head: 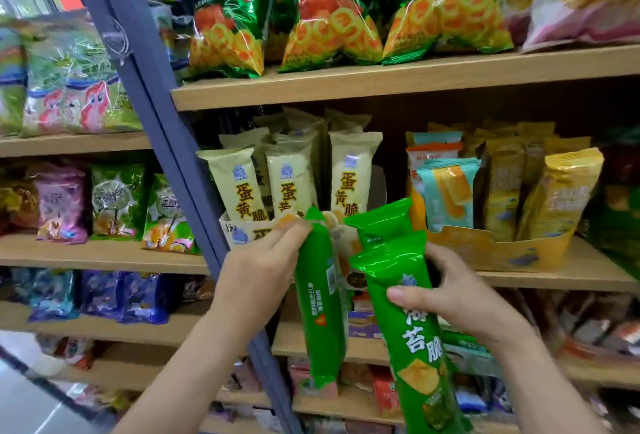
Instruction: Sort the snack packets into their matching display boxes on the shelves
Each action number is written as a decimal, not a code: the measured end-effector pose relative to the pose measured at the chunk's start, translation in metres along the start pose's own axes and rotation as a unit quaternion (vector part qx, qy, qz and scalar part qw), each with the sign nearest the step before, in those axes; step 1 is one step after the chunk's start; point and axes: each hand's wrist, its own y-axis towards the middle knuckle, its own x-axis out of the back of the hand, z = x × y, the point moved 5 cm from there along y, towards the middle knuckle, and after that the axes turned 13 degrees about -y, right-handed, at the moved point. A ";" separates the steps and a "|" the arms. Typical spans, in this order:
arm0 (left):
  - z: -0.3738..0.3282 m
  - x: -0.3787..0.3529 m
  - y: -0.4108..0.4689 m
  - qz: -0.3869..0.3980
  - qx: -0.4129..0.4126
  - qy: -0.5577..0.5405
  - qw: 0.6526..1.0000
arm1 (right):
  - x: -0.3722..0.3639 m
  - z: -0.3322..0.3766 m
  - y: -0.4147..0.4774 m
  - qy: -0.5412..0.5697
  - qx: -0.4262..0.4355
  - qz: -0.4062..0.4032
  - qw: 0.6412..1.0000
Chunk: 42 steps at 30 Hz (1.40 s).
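Three long glossy green packets (320, 295), crisps pictured low on the front: left hand (263, 271) fingers (292, 227) pinch one near its top, right hand (460, 291) fingers curl round two, stacked. Just beyond the fingers, one display box (242, 231) shows three cream packets (349, 174) in front

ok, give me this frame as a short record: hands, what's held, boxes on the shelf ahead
left hand: grips one back-facing green packet
right hand: grips front-facing green packets, apparently two stacked
cream box: cream packets standing upright
orange box: teal packets and yellow packets mixed
placed: neither hand's load is in a box
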 end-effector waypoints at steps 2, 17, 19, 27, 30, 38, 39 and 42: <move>0.012 -0.008 -0.005 -0.016 0.014 -0.006 1.000 | -0.008 -0.004 0.005 0.011 -0.003 -0.019 1.000; 0.025 -0.014 0.006 -0.103 0.167 -0.178 0.964 | -0.018 -0.014 0.016 0.056 -0.051 -0.083 0.994; 0.019 -0.006 0.003 -0.160 0.242 -0.267 0.919 | -0.016 -0.015 0.003 0.138 -0.059 -0.073 0.986; -0.014 -0.030 0.012 -0.213 0.362 -0.440 0.794 | -0.025 -0.001 -0.020 0.190 -0.051 -0.097 0.976; -0.037 -0.032 0.020 -0.218 0.348 -0.433 0.802 | -0.019 0.001 -0.035 0.189 -0.035 -0.141 0.971; -0.119 -0.067 0.033 -0.045 0.282 -0.548 0.786 | 0.036 0.000 -0.085 0.193 0.004 -0.254 0.948; -0.129 -0.079 0.034 0.003 0.296 -0.582 0.758 | 0.045 0.000 -0.093 0.188 0.006 -0.255 0.949; -0.159 -0.104 0.040 0.085 0.347 -0.679 0.641 | 0.071 0.002 -0.114 0.164 0.026 -0.244 0.955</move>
